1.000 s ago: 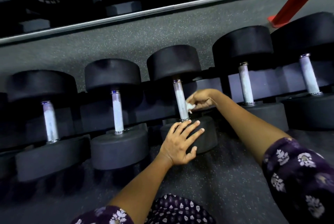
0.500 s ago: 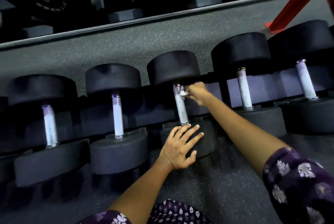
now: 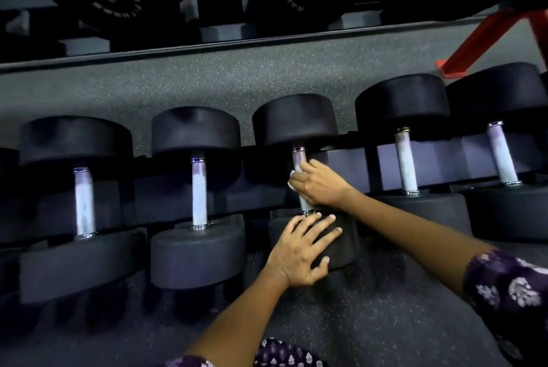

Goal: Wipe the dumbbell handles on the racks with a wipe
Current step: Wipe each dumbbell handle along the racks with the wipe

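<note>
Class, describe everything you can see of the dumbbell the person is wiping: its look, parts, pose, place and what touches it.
The dumbbell is third from the left in the lower rack row. It has two round, matte black heads that look like rubber and a pale, metallic-looking handle with shiny collars. It lies in its cradle, one head far, one near. The right hand wraps the handle, pressing a white wipe against it. The left hand rests flat, fingers spread, on the near head.
</note>
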